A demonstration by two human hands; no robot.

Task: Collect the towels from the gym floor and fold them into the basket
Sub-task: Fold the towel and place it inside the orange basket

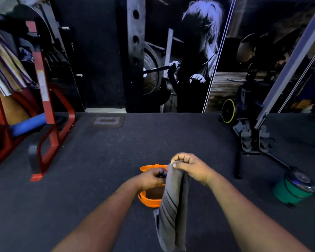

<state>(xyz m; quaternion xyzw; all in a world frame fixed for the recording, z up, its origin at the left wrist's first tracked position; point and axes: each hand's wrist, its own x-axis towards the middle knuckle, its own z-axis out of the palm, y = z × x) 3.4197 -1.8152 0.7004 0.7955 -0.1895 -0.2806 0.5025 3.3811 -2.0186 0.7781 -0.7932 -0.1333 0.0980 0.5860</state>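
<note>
Dark rubber gym floor (116, 160) carries everything. Orange basket (146, 200) sits at centre. Red steel machine frame (49, 124) stands at 10 o'clock. Rowing machine (251, 135) with yellow-rimmed wheel stands at 2 o'clock. Green weight stack (291, 190) rests at 3 o'clock. Grey floor plate (107, 121) lies at 12 o'clock.

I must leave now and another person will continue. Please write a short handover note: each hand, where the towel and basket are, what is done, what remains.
Right hand: its fingers pinch the top edge of the grey striped towel, which hangs down folded lengthwise.
Left hand: curled beside the towel's top edge, over the basket; what it grips is unclear.
Orange basket: on the floor under the hands; contents hard to see.
Done: this towel is picked up.
Left: finish folding it and put it in the basket.
</note>
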